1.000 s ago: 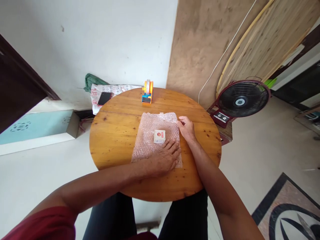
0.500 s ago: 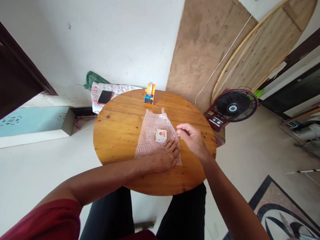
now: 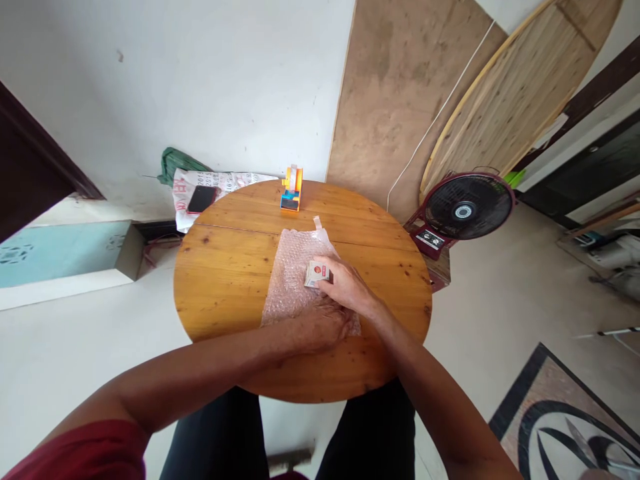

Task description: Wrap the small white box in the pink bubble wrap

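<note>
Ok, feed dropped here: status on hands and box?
Right hand on small box. Left hand flat on bubble wrap. Tape dispenser at far edge, apart.

A small white box (image 3: 315,273) with a red mark lies flat near the middle of a clear bubble wrap sheet (image 3: 290,283), spread flat on the round wooden table (image 3: 225,280).
</note>
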A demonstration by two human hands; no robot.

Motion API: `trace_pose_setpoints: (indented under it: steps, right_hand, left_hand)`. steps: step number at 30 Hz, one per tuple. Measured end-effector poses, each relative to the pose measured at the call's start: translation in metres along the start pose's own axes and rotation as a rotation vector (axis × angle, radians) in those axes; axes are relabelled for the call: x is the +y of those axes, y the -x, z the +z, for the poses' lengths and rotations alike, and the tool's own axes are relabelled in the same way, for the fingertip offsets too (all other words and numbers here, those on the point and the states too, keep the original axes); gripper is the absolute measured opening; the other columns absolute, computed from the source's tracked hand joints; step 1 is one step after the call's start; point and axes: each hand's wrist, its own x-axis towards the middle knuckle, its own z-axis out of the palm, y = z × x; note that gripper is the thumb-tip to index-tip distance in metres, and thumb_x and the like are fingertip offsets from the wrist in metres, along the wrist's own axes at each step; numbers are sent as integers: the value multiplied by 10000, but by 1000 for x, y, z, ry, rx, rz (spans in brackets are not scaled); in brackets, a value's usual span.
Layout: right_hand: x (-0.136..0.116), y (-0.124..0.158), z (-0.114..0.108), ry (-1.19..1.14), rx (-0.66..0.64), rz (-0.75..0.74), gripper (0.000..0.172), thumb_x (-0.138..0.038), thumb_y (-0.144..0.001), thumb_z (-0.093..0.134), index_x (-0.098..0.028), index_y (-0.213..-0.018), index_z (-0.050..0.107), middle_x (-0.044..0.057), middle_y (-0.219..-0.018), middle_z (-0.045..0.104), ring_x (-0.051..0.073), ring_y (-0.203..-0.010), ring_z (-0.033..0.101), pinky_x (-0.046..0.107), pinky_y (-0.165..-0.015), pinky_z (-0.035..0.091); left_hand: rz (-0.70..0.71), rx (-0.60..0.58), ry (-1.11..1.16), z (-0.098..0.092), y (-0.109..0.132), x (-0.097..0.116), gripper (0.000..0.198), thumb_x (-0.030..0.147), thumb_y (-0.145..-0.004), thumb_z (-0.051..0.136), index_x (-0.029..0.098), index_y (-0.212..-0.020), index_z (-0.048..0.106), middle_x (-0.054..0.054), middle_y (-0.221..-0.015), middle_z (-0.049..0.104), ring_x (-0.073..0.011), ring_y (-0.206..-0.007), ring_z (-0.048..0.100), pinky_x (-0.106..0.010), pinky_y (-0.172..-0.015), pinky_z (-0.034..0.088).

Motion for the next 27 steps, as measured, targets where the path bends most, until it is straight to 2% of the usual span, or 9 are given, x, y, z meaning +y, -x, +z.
trace_pose_setpoints:
  steps: [2,6,9,12,18,21,24,25,27]
  right_hand:
    - [4,2,-4,-98,67,48,449,-205,-766,629,-224,-1214,606,34,-1082,702,202,-976,650,351,-898,511]
    - [22,17,-26,-237,214,109,440,-264,-768,640,-217,-1204,607,27,-1074,714,186,-939,670,327,-879,522]
    - [44,34,-47,-146,318,203,449,-282,-759,639,-224,-1203,613,47,-1095,716,208,-964,672,366,-905,522]
    - [68,50,-62,39,356,301,463,-278,-749,628,-222,-1209,619,70,-1085,714,240,-963,667,416,-908,518]
    - [99,64,-66,217,356,373,493,-286,-757,615,-193,-1241,605,114,-1165,679,279,-1033,641,465,-958,485]
    - [89,66,-66,287,425,310,473,-300,-766,621,-187,-1225,611,138,-1293,614,324,-1187,567,521,-1038,418]
    - [57,66,-63,240,527,175,348,-284,-827,580,-200,-1159,640,130,-1292,613,304,-1226,545,501,-1078,391]
    - [43,66,-59,160,495,100,306,-269,-862,543,-214,-1144,646,114,-1236,645,274,-1179,580,467,-1057,423]
    - [15,62,-47,-6,321,-51,267,-250,-916,482,-262,-1117,657,66,-1151,683,229,-1103,621,414,-1006,476]
  left_hand:
    - [41,-103,-54,-9,-2,2,388,272,-972,376,102,-1230,611,-149,-1298,613,-349,-1397,360,-545,-1177,213]
    - [35,-139,-107,-20,-5,3,493,313,-980,366,39,-1373,482,-228,-1457,456,-351,-1420,330,-539,-1170,207]
    - [39,-138,-123,-18,-4,2,515,310,-988,341,38,-1416,429,-227,-1495,411,-349,-1433,310,-515,-1166,211]
    - [44,-144,-126,-14,-2,1,508,306,-987,343,61,-1424,424,-210,-1514,393,-348,-1436,307,-510,-1169,195]
    - [25,-179,-132,-17,-3,2,508,310,-983,365,46,-1410,440,-253,-1520,360,-347,-1436,313,-528,-1161,201]
    - [33,-182,-126,-18,-3,2,501,292,-980,377,52,-1414,438,-242,-1522,363,-342,-1443,301,-533,-1165,209]
    - [44,-150,-109,-18,-3,2,500,287,-978,384,50,-1415,437,-228,-1512,390,-350,-1442,300,-547,-1169,226]
    - [46,-137,-100,-18,-3,2,500,288,-974,397,44,-1407,446,-228,-1497,412,-357,-1435,309,-562,-1164,240]
    - [33,-110,-70,-19,-5,4,489,298,-974,384,22,-1364,489,-212,-1439,485,-335,-1396,379,-542,-1160,282]
